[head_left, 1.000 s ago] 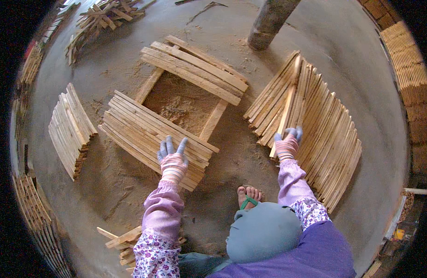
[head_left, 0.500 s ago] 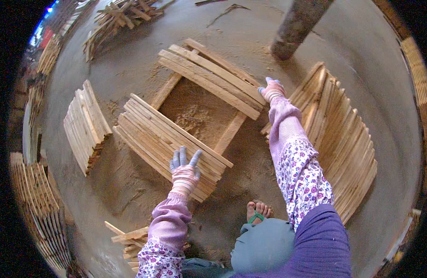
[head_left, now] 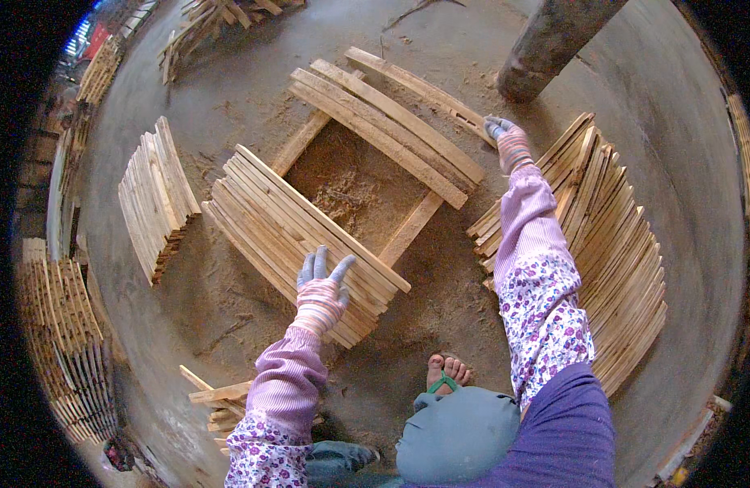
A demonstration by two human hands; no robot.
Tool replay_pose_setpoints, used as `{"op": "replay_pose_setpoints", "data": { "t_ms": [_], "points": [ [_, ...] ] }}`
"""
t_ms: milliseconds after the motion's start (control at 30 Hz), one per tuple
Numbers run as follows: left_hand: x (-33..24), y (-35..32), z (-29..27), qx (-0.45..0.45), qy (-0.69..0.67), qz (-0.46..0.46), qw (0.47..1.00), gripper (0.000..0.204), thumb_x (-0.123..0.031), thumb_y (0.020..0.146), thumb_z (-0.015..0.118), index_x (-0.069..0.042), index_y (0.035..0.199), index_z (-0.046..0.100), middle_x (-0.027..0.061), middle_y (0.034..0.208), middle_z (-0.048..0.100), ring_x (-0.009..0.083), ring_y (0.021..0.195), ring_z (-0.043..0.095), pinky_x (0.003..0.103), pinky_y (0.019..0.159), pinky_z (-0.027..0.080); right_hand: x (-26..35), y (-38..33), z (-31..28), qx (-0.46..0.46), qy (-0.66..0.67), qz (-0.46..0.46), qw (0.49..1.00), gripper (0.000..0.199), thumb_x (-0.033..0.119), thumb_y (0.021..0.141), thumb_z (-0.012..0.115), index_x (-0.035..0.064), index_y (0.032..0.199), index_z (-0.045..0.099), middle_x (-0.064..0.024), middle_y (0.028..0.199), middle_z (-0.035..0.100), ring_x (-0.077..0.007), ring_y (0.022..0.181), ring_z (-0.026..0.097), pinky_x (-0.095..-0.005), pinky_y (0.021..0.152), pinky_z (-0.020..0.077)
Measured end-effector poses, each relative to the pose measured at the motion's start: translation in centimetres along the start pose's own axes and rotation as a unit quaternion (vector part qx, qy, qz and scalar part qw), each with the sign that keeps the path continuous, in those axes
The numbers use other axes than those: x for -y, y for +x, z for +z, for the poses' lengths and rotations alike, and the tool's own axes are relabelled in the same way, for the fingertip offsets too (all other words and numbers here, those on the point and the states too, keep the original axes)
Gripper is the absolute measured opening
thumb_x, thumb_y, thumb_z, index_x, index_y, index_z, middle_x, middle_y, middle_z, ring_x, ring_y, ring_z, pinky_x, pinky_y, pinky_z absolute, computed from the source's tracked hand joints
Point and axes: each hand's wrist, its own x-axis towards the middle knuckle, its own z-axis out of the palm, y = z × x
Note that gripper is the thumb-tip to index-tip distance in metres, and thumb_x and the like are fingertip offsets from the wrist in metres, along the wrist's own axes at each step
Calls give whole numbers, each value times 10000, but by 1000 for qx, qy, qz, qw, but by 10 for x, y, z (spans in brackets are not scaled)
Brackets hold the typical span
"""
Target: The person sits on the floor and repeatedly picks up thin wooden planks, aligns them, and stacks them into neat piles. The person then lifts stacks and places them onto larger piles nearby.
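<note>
Long, narrow, pale slat (head_left: 419, 88) clamped at near end by right hand (head_left: 513, 148), along frame's (head_left: 411, 229) far edge; slat row (head_left: 281, 232) touched by left hand (head_left: 320, 297), grip apart.

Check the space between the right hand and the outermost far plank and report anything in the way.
Nothing visible is in the way: the right hand is at the right end of the plank. The dark post stands farther off, not between them.
</note>
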Motion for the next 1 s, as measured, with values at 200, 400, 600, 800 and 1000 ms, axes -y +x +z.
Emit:
{"op": "replay_pose_setpoints", "data": {
  "t_ms": [200,400,600,800,1000],
  "points": [
    [11,-12,-60,-176,35,-17,984,973,-256,704,804,-289,1534,299,208,1567,264,447,1433,243,522,1190,203,41,-102,41,147,166,12,975,255,160,953,641,52,1182,672,8,1020,688,-129,873,634,-269,739,561],
    [16,-53,-120,-181,202,128,954,1004,-320,671,824,-275,1532,310,166,1523,350,390,1425,295,605,1151,195,79,-264,122,456,91,5,885,284,260,945,652,59,1139,706,-31,1069,703,-137,1030,616,-329,957,479],
    [130,-193,-85,121,29,12,992,568,-120,746,738,-111,1272,521,166,1082,611,366,1021,607,453,881,504,51,-249,137,219,-268,-304,887,420,392,869,677,98,1168,656,-172,1036,689,-344,989,647,-434,866,526],
    [256,-363,-25,230,79,-217,945,608,-397,748,810,-93,1215,566,169,1162,625,364,1102,588,449,962,472,31,-164,85,-145,-295,148,933,800,367,851,697,113,1505,314,-272,1387,518,-387,1289,514,-435,1082,401],
    [245,-406,8,275,80,-241,927,682,-439,783,772,-144,1342,516,135,1348,527,335,1257,483,484,1040,405,29,-139,90,-50,-354,207,911,896,336,817,746,132,1530,243,-222,1412,519,-353,1284,532,-430,1076,419]
  ]
}}
